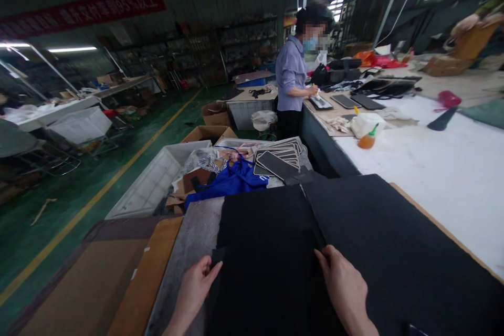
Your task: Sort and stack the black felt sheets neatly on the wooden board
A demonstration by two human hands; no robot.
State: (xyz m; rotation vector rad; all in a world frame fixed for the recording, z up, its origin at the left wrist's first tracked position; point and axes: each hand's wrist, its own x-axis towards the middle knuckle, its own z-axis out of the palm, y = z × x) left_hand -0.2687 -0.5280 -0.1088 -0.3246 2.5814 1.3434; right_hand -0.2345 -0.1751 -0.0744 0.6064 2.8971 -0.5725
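Black sheet (268, 273) lies flat on the table (199, 226), just in from its left edge. My left grip (216, 265) pinches the sheet's left side, thumb and finger closed; my right grip (321, 252) pinches its right side, beside a second black sheet (378, 226). Past the table's far edge, a bin (144, 184) holds blue cloth (236, 179); beyond stands a masked person (291, 73).

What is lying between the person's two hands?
Black sheet material lies between them, as the head view shows. The left hand pinches it at one side, the right hand at the other.
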